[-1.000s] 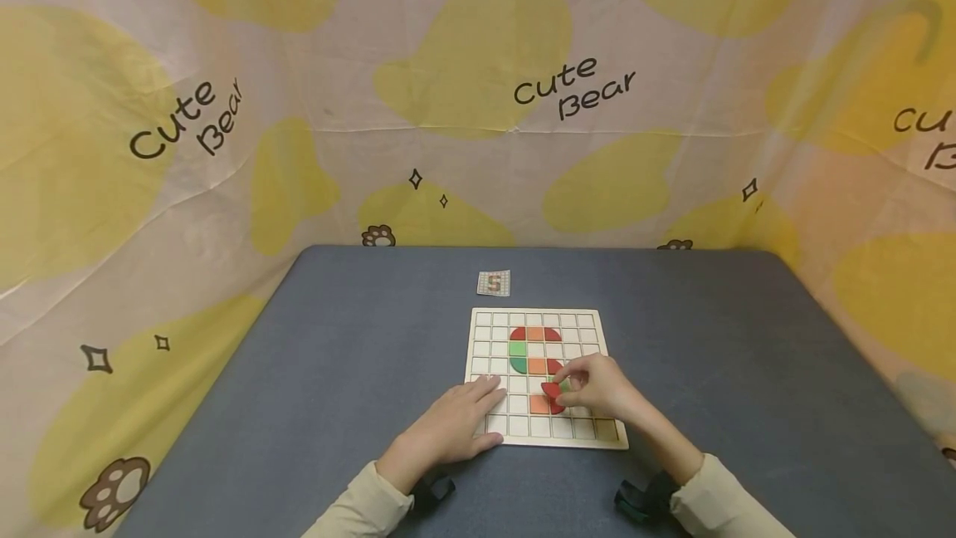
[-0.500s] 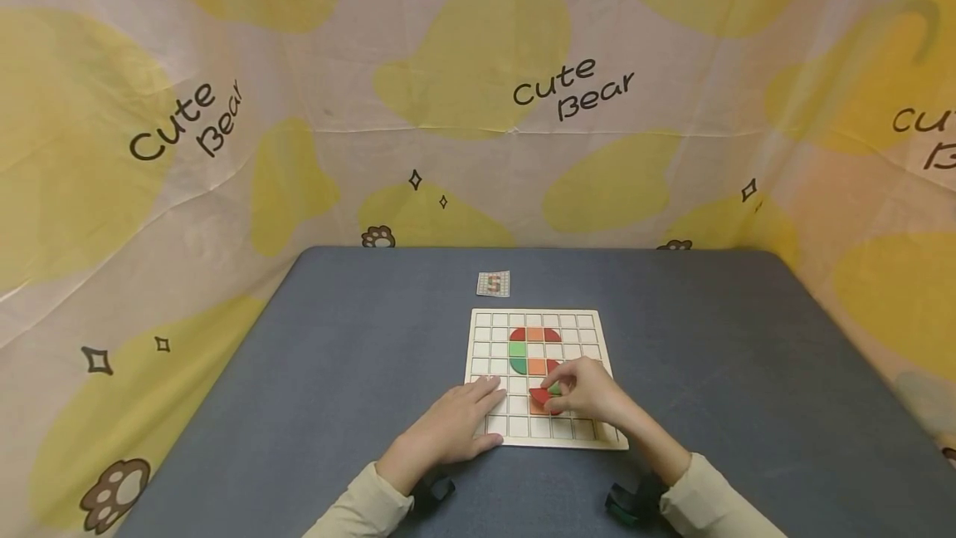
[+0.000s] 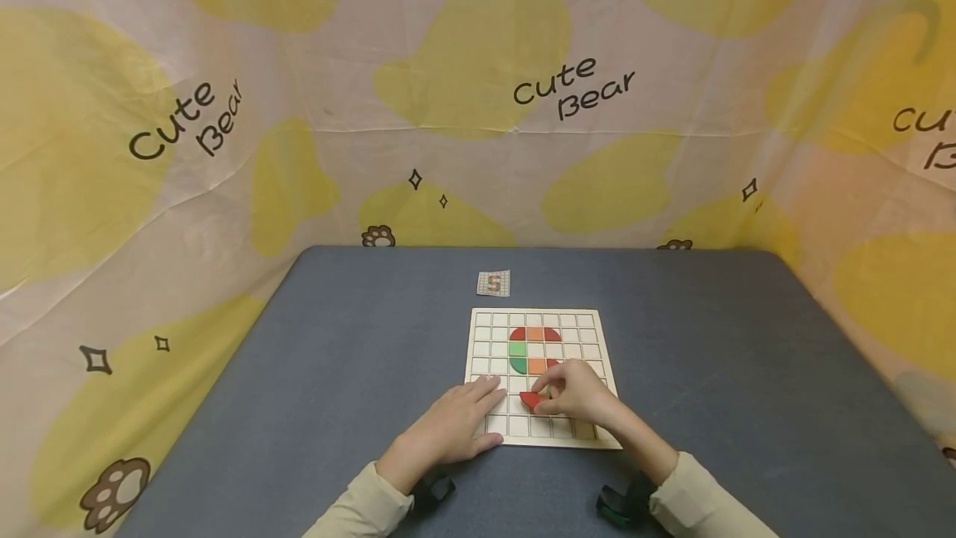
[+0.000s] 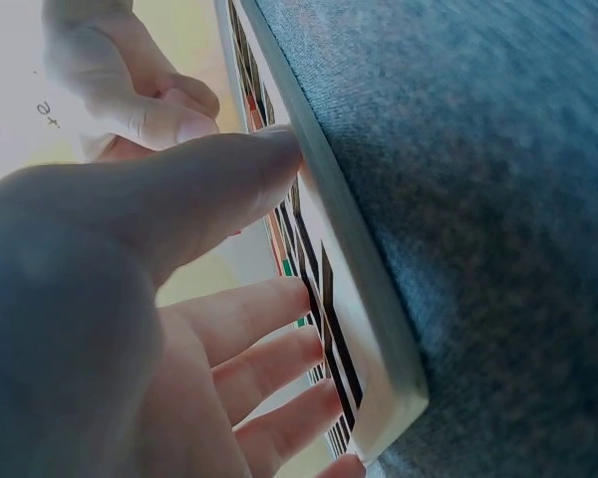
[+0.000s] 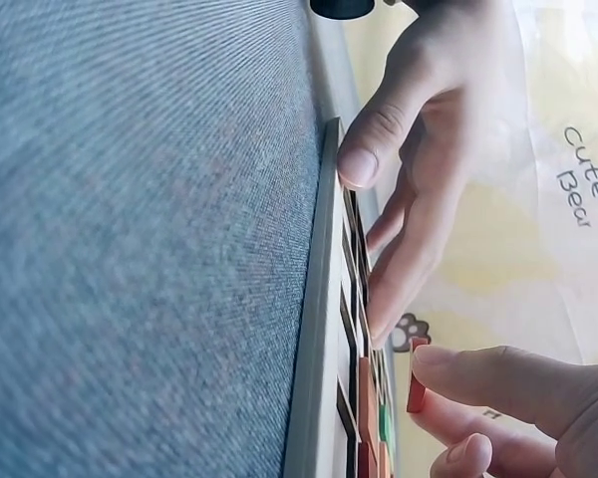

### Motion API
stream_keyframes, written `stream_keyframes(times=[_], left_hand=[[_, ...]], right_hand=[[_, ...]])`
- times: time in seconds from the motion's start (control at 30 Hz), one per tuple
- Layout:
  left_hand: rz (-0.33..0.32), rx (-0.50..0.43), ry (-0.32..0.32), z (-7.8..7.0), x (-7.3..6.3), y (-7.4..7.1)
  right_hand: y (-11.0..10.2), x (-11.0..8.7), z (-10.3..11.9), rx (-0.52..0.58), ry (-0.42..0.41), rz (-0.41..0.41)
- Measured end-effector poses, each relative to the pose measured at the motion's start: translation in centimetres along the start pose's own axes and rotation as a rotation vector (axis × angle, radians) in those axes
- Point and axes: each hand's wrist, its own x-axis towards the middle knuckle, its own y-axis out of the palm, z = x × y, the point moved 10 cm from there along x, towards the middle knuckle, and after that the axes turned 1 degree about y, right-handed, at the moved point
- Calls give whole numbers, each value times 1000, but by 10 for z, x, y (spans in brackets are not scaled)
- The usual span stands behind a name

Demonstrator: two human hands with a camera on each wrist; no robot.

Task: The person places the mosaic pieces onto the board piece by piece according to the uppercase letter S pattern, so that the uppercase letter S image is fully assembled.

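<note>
A white grid board (image 3: 582, 432) lies on the table with red, orange and green flat tiles set in its squares. My right hand (image 3: 578, 393) pinches a red quarter-round tile (image 3: 529, 399) between thumb and fingers. In the right wrist view that red tile (image 5: 417, 376) is held above the board, apart from its surface. My left hand (image 3: 454, 423) rests with straight fingers on the board's left front part, thumb at the near edge. Orange tile (image 3: 535, 335) and light green tile (image 3: 518, 349) sit in the far rows. My right hand hides some tiles under it.
A small card (image 3: 494, 283) printed with a coloured S pattern lies beyond the board. The table (image 3: 358, 330) has a dark blue cover. A patterned cloth (image 3: 463, 106) hangs behind and at both sides. Black straps (image 3: 621, 505) are at the wrists.
My right hand has moved left across the board with the red tile, from the right column of tiles to left of it. My left hand has stayed still.
</note>
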Motion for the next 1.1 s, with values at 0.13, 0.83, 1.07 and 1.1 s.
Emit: stream_keyframes(times=[0.13, 0.83, 1.07, 1.1], left_hand=[[3, -5, -2, 0, 0, 0], [-8, 0, 4, 2, 2, 4], [-25, 14, 11, 2, 2, 2], [-25, 13, 10, 2, 2, 2]], right_hand=[[2, 1, 2, 5, 9, 2], [10, 7, 7, -39, 18, -25], [13, 8, 5, -48, 37, -12], [13, 8, 5, -46, 33, -14]])
